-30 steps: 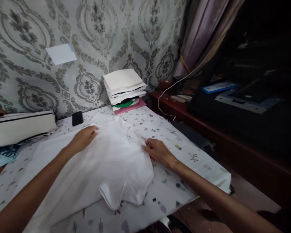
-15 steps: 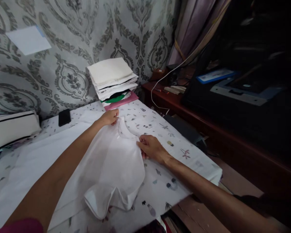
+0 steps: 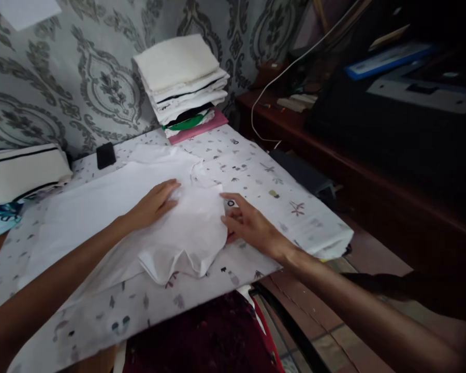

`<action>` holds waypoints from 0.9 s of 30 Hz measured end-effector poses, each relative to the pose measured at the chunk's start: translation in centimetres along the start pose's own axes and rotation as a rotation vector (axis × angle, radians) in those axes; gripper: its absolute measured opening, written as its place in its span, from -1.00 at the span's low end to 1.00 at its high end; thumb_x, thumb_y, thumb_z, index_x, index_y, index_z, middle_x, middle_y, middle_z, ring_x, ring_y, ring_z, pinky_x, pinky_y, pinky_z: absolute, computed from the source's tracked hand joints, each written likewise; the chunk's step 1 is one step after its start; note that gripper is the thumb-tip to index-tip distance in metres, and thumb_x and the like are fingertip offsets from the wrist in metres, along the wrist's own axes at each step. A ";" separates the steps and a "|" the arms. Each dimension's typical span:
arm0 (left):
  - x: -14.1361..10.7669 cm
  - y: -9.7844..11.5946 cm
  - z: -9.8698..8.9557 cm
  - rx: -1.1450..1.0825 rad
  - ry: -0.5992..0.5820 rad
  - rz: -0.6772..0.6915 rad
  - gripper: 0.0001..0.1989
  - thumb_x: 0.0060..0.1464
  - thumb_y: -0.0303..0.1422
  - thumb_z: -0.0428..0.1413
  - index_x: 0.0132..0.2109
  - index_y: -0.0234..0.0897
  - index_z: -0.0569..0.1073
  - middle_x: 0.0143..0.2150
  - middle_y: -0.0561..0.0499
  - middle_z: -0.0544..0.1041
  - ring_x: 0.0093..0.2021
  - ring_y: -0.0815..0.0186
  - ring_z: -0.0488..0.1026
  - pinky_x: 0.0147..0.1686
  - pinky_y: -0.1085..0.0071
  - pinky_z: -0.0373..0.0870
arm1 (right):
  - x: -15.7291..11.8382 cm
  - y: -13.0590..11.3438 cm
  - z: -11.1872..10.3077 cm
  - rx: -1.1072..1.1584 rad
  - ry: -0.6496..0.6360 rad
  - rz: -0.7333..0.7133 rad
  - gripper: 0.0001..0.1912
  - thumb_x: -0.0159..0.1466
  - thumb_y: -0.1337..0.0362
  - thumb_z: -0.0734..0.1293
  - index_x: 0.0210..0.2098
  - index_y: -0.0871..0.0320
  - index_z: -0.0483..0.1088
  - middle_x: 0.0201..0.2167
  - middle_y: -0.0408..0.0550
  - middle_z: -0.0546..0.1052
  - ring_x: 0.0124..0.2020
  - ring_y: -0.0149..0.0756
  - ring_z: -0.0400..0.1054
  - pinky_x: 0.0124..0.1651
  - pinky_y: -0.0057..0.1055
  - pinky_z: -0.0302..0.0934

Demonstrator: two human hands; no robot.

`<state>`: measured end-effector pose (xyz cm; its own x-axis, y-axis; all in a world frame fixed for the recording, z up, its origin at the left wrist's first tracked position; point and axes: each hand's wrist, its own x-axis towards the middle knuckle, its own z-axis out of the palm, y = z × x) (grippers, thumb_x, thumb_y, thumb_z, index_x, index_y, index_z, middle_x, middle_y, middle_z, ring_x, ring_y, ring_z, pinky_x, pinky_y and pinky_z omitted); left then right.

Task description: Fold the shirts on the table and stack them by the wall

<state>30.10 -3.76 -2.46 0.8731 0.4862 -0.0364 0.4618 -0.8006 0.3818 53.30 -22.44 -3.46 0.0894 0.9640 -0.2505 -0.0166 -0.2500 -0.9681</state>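
Observation:
A white shirt lies spread on the table, its neckline near the middle and a sleeve with a wavy hem toward the front. My left hand rests on the fabric left of the neckline, fingers extended and holding nothing. At the shirt's right edge, my right hand has its fingers apart, the fingertips at or just beside the cloth, with no fabric gripped between them.
Folded clothes are stacked at the table's back by the patterned wall. A black phone and another folded pile are at the left. The printed tablecloth covers the table; a dark red shelf stands right.
My left hand has let go of the shirt near the collar and moved down onto the cloth. My right hand has opened at the shirt's edge. The shirt lies flatter, and the view has tilted down.

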 end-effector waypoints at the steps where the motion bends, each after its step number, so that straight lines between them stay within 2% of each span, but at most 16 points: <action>1: -1.6 0.3 0.4 0.008 0.001 -0.026 -0.46 0.33 -0.07 -0.15 0.34 -0.19 0.13 0.44 -0.16 0.08 0.41 0.06 0.03 0.34 0.04 0.04 | -0.8 0.3 0.3 0.000 -0.058 0.005 -0.51 0.27 0.25 0.30 0.17 0.06 0.17 -0.51 -0.28 0.42 -0.53 -0.36 0.45 -0.41 -0.39 0.43; 4: -5.7 1.9 1.9 0.034 -0.026 -0.053 -0.44 0.30 0.00 -0.12 0.30 -0.16 0.22 0.46 -0.14 0.05 0.45 0.02 -0.07 0.37 -0.08 -0.09 | -2.6 0.9 1.1 -0.027 -0.235 0.055 -0.69 0.26 0.15 0.31 -0.06 0.18 0.37 -0.55 -0.20 0.46 -0.52 -0.36 0.45 -0.41 -0.43 0.39; 7: -8.9 5.7 3.5 0.004 -0.080 -0.001 -0.50 0.31 -0.03 -0.12 0.30 -0.06 0.24 0.47 -0.08 0.05 0.46 0.04 -0.08 0.38 -0.12 -0.13 | -3.8 1.0 1.5 -0.134 -0.317 0.057 -0.69 0.27 0.05 0.29 -0.31 0.20 0.43 -0.58 -0.13 0.47 -0.53 -0.39 0.40 -0.41 -0.46 0.32; 11: -12.2 11.6 4.8 -0.056 -0.151 0.097 -0.53 0.30 -0.07 -0.05 0.30 0.02 0.23 0.43 -0.04 0.14 0.43 0.06 0.01 0.39 -0.11 -0.08 | -5.0 0.9 1.3 -0.333 -0.258 -0.036 -0.57 0.30 -0.03 0.23 -0.52 0.16 0.38 -0.64 -0.15 0.39 -0.58 -0.40 0.28 -0.51 -0.48 0.16; 14: -14.1 13.7 4.9 -0.091 -0.130 0.134 -0.50 0.29 -0.12 -0.03 0.32 0.02 0.16 0.37 -0.10 0.24 0.38 0.08 0.12 0.36 -0.06 0.04 | -5.5 1.0 1.5 -0.549 -0.171 -0.164 -0.53 0.34 -0.02 0.19 -0.56 0.14 0.35 -0.65 -0.15 0.34 -0.59 -0.40 0.20 -0.53 -0.46 0.09; 16: -15.0 13.2 4.4 -0.104 -0.067 0.106 -0.52 0.30 -0.17 -0.05 0.33 0.02 0.13 0.34 -0.12 0.25 0.33 0.11 0.18 0.28 0.03 0.20 | -5.7 1.2 2.1 -0.682 -0.087 -0.302 -0.58 0.36 0.02 0.19 -0.50 0.12 0.40 -0.59 -0.12 0.41 -0.54 -0.36 0.25 -0.45 -0.42 0.16; 18: -15.7 11.5 3.3 -0.072 0.021 0.019 -0.56 0.31 -0.19 -0.07 0.30 0.01 0.16 0.32 -0.12 0.26 0.30 0.10 0.21 0.22 0.10 0.28 | -5.9 1.2 3.1 -0.750 -0.069 -0.515 -0.72 0.35 0.07 0.25 -0.29 0.11 0.48 -0.38 -0.02 0.53 -0.35 -0.25 0.38 -0.26 -0.34 0.29; 19: -16.1 10.3 2.6 -0.038 0.052 -0.039 -0.57 0.31 -0.19 -0.08 0.28 -0.02 0.18 0.31 -0.12 0.26 0.28 0.09 0.22 0.20 0.10 0.29 | -5.9 1.3 3.8 -0.769 -0.108 -0.635 -0.75 0.33 0.09 0.30 -0.15 0.10 0.48 -0.23 0.03 0.54 -0.21 -0.18 0.41 -0.14 -0.27 0.32; 20: -16.5 9.1 1.8 0.000 0.055 -0.101 -0.59 0.31 -0.16 -0.07 0.26 -0.06 0.21 0.28 -0.14 0.28 0.26 0.07 0.23 0.18 0.10 0.29 | -5.8 1.4 4.5 -0.786 -0.177 -0.747 -0.68 0.30 0.11 0.34 -0.01 0.09 0.44 -0.09 0.08 0.52 -0.07 -0.12 0.39 -0.03 -0.21 0.32; 22: -17.7 6.8 0.0 0.075 -0.021 -0.229 -0.59 0.28 -0.10 -0.03 0.18 -0.15 0.29 0.20 -0.16 0.34 0.17 0.05 0.29 0.12 0.11 0.32 | -5.7 1.7 5.9 -0.833 -0.329 -0.889 -0.51 0.26 0.18 0.40 0.16 0.09 0.32 0.03 0.11 0.46 0.06 -0.09 0.32 0.08 -0.13 0.28; 24: -19.5 5.1 -1.5 0.119 -0.137 -0.335 -0.59 0.23 -0.05 0.01 0.09 -0.18 0.35 0.09 -0.14 0.39 0.09 0.07 0.34 0.03 0.19 0.34 | -5.3 2.2 7.0 -0.886 -0.405 -0.929 -0.55 0.27 0.29 0.37 0.14 0.11 0.31 -0.01 0.08 0.47 0.02 -0.11 0.33 0.06 -0.12 0.28; 27: -22.8 4.1 -2.8 0.140 -0.230 -0.392 -0.73 0.24 -0.16 -0.02 -0.01 -0.17 0.38 0.04 -0.08 0.41 0.03 0.14 0.38 -0.04 0.32 0.32 | -4.9 3.0 7.9 -0.915 -0.398 -0.919 -0.78 0.31 0.44 0.24 -0.09 0.13 0.42 -0.15 0.04 0.49 -0.12 -0.16 0.35 -0.07 -0.19 0.31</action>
<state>11.70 -17.15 2.52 0.6332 0.6836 -0.3629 0.7664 -0.6194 0.1705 44.91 -27.20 -5.15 -0.5842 0.7357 0.3427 0.5689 0.6724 -0.4735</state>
